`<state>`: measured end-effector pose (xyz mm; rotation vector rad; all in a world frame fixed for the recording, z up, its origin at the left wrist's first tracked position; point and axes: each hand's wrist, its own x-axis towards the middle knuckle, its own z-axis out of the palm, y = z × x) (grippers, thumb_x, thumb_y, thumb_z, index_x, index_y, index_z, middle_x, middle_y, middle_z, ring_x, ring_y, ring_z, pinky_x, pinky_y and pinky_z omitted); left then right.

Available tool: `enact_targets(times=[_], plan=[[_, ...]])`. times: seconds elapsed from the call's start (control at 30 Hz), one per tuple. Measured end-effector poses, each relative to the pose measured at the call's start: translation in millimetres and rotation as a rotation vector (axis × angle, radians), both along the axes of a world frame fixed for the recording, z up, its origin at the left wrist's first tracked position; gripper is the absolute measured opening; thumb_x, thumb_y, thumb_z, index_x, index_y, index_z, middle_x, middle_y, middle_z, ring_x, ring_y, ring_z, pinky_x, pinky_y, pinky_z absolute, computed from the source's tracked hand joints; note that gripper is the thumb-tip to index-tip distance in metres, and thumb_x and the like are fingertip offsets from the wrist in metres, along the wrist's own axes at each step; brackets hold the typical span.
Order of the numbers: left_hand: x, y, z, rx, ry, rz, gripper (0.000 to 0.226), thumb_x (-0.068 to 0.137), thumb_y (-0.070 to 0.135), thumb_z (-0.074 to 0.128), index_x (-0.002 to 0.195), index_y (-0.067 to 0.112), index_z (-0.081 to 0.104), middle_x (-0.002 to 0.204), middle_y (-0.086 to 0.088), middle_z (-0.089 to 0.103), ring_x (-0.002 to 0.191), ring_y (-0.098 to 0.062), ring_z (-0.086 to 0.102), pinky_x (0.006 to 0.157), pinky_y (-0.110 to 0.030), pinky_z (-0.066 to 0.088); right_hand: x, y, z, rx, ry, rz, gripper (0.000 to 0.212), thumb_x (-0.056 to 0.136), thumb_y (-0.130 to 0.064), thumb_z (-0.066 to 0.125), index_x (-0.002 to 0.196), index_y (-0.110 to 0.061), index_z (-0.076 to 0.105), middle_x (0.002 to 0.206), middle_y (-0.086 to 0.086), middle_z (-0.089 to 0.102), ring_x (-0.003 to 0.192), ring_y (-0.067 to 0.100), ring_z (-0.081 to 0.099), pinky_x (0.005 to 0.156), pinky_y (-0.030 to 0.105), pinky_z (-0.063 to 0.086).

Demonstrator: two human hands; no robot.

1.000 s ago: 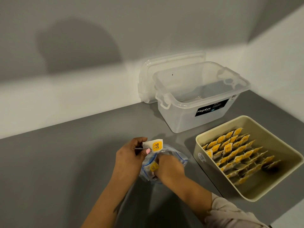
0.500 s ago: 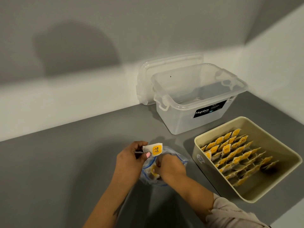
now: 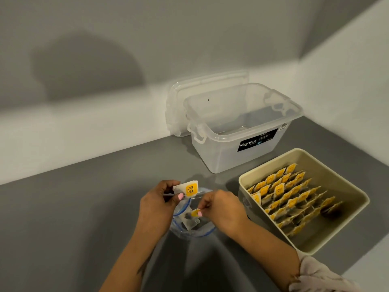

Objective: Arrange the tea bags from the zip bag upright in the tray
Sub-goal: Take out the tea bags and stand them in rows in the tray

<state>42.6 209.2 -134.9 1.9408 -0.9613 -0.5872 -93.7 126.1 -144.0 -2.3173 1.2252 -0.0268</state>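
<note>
Tea bags (image 3: 291, 199): flat paper, yellow tags, upright in cream tray (image 3: 244, 182).

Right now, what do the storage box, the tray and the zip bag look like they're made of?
Storage box: clear, slightly frosted rigid plastic; the counter shows through its walls.
Tray: cream, matte, opaque; probably plastic, though it could be coated metal.
Zip bag: thin, clear, crinkled plastic film with a blue zip line.

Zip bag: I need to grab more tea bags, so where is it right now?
In the head view the zip bag lies low in the centre on the grey counter, between both hands, left of the cream tray.
</note>
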Motion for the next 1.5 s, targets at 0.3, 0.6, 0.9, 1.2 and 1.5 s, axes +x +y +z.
enact_targets(times=[0.3, 0.6, 0.9, 1.2, 1.5], plan=[[-21.1, -14.7, 12.7, -0.087, -0.028, -0.001, 0.023, 0.082, 0.019, 0.068, 0.100, 0.030, 0.059, 0.090, 0.006, 0.064, 0.081, -0.009, 0.063, 0.078, -0.023, 0.052, -39.8, -8.2, 48.0, -0.056, -0.042, 0.137, 0.019, 0.095, -0.028, 0.055, 0.110, -0.030, 0.066, 0.107, -0.005, 0.068, 0.095, 0.012, 0.060, 0.087, 0.026, 0.050], [-73.9, -43.1, 24.7, -0.162, 0.066, -0.063, 0.025, 0.081, 0.016, 0.068, 0.103, 0.026, 0.062, 0.094, -0.001, 0.066, 0.090, -0.019, 0.065, 0.087, -0.040, 0.055, -141.3, -54.4, 110.7, -0.184, -0.024, 0.104, 0.009, 0.089, -0.031, 0.063, 0.092, -0.036, 0.070, 0.087, -0.018, 0.067, 0.074, -0.001, 0.058, 0.068, 0.006, 0.040], [-124.1, -68.0, 26.0, -0.160, 0.086, -0.132, 0.025, 0.083, 0.017, 0.065, 0.107, 0.024, 0.061, 0.097, 0.003, 0.063, 0.095, -0.014, 0.062, 0.086, -0.028, 0.051, -224.7, -111.6, 108.5, -0.259, 0.327, 0.190, 0.010, 0.089, -0.031, 0.061, 0.091, -0.039, 0.067, 0.094, -0.020, 0.065, 0.085, 0.002, 0.059, 0.073, 0.019, 0.047], [-146.0, -82.7, 21.0, -0.134, 0.073, -0.136, 0.025, 0.084, 0.018, 0.064, 0.105, 0.030, 0.059, 0.097, 0.008, 0.064, 0.092, -0.008, 0.063, 0.078, -0.020, 0.053, -252.2, -136.8, 63.5, -0.197, 0.476, 0.278, 0.012, 0.089, -0.031, 0.057, 0.094, -0.035, 0.068, 0.092, -0.019, 0.061, 0.089, 0.002, 0.056, 0.068, 0.011, 0.040], [-159.7, -91.9, 17.4, -0.120, 0.077, -0.146, 0.026, 0.083, 0.019, 0.066, 0.102, 0.034, 0.059, 0.100, 0.004, 0.065, 0.096, -0.013, 0.064, 0.081, -0.028, 0.055, -249.2, -148.7, 36.6, -0.214, 0.472, 0.323, 0.013, 0.088, -0.030, 0.059, 0.096, -0.032, 0.070, 0.096, -0.015, 0.064, 0.079, -0.001, 0.048, 0.056, 0.007, 0.029]])
